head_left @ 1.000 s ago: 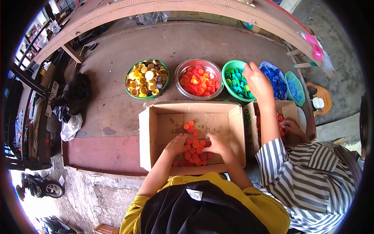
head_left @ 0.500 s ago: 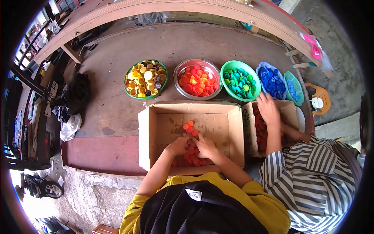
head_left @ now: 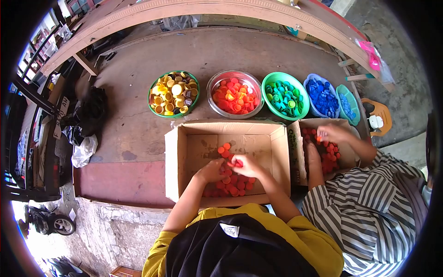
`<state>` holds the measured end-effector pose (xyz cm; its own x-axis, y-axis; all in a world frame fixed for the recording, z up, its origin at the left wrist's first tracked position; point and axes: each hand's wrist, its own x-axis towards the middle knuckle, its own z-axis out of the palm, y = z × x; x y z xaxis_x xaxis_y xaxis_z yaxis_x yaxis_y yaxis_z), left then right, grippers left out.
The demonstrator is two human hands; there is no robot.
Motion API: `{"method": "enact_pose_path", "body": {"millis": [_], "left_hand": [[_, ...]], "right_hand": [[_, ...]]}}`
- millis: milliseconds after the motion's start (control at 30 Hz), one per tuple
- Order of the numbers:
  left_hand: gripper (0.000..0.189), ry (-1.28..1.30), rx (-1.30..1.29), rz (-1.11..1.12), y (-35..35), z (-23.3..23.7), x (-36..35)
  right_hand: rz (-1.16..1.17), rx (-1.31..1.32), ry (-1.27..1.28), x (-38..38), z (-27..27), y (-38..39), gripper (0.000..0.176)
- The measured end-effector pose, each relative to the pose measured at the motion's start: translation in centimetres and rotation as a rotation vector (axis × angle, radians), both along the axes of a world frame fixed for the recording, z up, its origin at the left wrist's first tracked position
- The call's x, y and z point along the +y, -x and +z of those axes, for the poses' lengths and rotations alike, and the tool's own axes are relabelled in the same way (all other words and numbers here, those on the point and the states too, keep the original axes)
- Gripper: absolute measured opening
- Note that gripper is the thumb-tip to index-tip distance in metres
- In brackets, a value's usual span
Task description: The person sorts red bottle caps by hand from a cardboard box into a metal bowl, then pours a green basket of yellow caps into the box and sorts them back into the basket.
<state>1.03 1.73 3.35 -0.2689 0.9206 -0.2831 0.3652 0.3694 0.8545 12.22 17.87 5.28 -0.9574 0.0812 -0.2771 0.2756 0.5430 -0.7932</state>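
Red bottle caps (head_left: 233, 184) lie heaped at the near side of an open cardboard box (head_left: 272, 157). My left hand (head_left: 212, 171) is over the left part of the heap; its fingers are blurred and partly hidden. To its right, my right hand (head_left: 245, 166) is closed on a red cap (head_left: 238, 163) just above the heap. A few orange-red caps (head_left: 224, 148) lie beyond my hands on the box floor.
Behind the box stand bowls of yellow caps (head_left: 174, 92), orange caps (head_left: 235, 96), green caps (head_left: 285, 98) and blue caps (head_left: 321, 97). At the right, a person in a striped shirt (head_left: 364, 198) has both hands at another cardboard box (head_left: 299, 152).
My right hand has lifted slightly off the heap and now shows a red cap. The co-worker's raised hand has moved from near the green bowl back into the right box.
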Motion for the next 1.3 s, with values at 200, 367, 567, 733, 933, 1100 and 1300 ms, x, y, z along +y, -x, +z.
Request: {"method": "enact_pose_path", "body": {"millis": [200,367,567,733,933,1100,1300], "left_hand": [[0.043,0.019,0.048,0.028,0.4,-0.2,-0.3],[0.044,0.04,0.07,0.02,0.3,-0.6,-0.3],[0.046,0.063,0.038,0.04,0.2,-1.2,-0.4],[0.05,0.114,0.159,-0.032,0.1,-0.4,-0.5],[0.053,0.11,0.157,0.001,-0.3,-2.0,-0.4],[0.051,0.089,0.165,-0.002,-0.1,-2.1,-0.4],[0.048,0.08,0.143,0.014,0.0,-2.0,-0.6]], "right_hand": [[-0.502,0.247,1.088,1.1,5.2,1.6,0.016],[-0.47,0.425,1.313,0.9,9.1,2.1,0.026],[-0.409,0.449,1.325,1.1,9.9,2.8,0.027],[-0.644,0.469,0.937,4.8,9.4,7.9,0.03],[-0.806,0.51,0.846,7.2,4.6,10.3,0.025],[-0.906,0.323,1.032,6.8,4.1,9.5,0.023],[-0.931,0.403,0.993,7.9,6.0,11.9,0.025]]}}
